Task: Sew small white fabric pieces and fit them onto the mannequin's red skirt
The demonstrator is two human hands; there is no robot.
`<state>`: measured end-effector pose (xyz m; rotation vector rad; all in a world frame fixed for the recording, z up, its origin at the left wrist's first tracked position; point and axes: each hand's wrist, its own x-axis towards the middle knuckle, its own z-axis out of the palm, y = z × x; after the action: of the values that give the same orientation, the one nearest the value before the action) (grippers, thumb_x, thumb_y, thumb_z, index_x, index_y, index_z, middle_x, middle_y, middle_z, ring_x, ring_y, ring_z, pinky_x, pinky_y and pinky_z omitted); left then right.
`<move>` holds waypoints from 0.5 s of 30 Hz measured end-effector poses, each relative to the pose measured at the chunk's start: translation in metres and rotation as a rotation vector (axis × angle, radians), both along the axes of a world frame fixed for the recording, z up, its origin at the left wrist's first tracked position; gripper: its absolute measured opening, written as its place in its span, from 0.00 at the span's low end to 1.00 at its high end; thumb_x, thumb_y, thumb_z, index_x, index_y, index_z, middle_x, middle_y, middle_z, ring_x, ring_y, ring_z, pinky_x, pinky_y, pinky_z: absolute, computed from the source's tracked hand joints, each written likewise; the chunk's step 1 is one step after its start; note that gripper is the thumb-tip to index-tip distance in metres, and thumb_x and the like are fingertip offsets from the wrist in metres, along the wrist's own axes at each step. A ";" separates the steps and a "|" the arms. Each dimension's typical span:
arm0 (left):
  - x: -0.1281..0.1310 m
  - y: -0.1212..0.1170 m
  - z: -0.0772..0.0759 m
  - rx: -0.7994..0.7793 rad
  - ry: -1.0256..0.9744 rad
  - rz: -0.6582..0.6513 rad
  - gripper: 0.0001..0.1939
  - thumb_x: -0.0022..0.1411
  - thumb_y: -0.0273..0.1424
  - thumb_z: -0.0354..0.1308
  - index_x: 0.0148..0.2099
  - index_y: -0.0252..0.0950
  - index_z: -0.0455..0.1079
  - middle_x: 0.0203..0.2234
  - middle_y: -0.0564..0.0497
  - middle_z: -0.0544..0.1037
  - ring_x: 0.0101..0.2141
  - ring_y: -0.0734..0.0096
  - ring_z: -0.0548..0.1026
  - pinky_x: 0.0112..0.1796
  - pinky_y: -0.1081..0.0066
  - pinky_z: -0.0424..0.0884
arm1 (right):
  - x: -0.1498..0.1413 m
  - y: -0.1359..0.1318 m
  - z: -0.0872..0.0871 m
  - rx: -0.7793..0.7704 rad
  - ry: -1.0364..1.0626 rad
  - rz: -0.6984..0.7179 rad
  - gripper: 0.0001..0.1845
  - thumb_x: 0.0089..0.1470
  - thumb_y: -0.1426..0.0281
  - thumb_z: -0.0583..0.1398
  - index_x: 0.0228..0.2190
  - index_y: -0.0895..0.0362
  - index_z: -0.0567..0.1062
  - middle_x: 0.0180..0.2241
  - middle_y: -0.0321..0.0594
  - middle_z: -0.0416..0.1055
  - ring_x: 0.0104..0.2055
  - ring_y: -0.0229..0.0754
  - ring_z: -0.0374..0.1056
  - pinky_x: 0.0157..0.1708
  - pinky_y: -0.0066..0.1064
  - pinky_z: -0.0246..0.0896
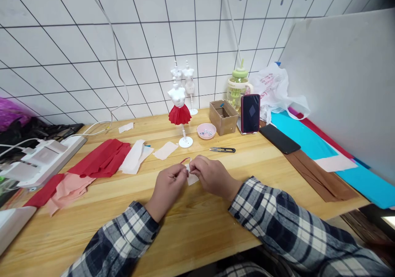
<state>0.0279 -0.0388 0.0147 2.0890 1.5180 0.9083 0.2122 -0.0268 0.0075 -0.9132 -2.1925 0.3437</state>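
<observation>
Near the middle of the table, my left hand (169,186) and my right hand (212,174) meet with closed fingers. Between them they pinch a small white piece of paper or cloth (193,179), its lower end hanging below the fingertips. A thin red and white strip (186,159) curves up just behind the left fingertips; what it joins is hidden. Beyond my hands lies a pair of thread snips (222,149) with black handles. Behind them stands a small white dress form (177,96) wearing a pleated red skirt (180,115).
A pink bowl (206,131) of small pieces, a cardboard box (224,116) and an upright phone (250,113) stand at the back. Red crepe paper (101,158) and white scraps (135,157) lie left, near a power strip (46,162). Brown (317,174) and blue sheets (305,135) lie right.
</observation>
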 end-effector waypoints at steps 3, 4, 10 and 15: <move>-0.024 0.018 0.000 0.105 -0.064 0.200 0.19 0.66 0.36 0.45 0.29 0.37 0.72 0.19 0.54 0.72 0.26 0.69 0.71 0.31 0.71 0.66 | 0.005 0.003 0.004 -0.076 0.145 -0.038 0.07 0.62 0.70 0.54 0.33 0.56 0.71 0.31 0.39 0.71 0.34 0.38 0.65 0.32 0.28 0.56; -0.034 0.025 -0.001 0.167 0.005 0.226 0.19 0.67 0.37 0.46 0.32 0.36 0.74 0.23 0.51 0.76 0.30 0.66 0.73 0.35 0.69 0.67 | 0.007 0.006 0.005 -0.129 0.205 -0.051 0.06 0.61 0.69 0.56 0.32 0.56 0.72 0.31 0.38 0.71 0.33 0.37 0.65 0.32 0.28 0.57; -0.063 0.048 -0.009 0.243 0.535 0.093 0.20 0.66 0.39 0.48 0.40 0.36 0.80 0.29 0.43 0.79 0.35 0.55 0.73 0.41 0.58 0.66 | 0.012 0.026 -0.006 -0.704 0.518 -0.060 0.09 0.53 0.64 0.61 0.32 0.57 0.76 0.28 0.35 0.70 0.22 0.32 0.59 0.20 0.25 0.57; -0.056 0.042 -0.006 0.150 0.614 0.157 0.16 0.63 0.43 0.53 0.38 0.39 0.79 0.29 0.44 0.80 0.34 0.53 0.74 0.35 0.60 0.66 | 0.008 0.025 -0.010 -1.049 0.680 0.023 0.15 0.48 0.61 0.64 0.35 0.59 0.77 0.22 0.31 0.65 0.19 0.29 0.55 0.17 0.22 0.56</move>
<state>-0.0281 0.0028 0.0084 2.5354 1.9807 0.4489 0.2206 -0.0020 -0.0021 -1.0522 -1.3046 1.6351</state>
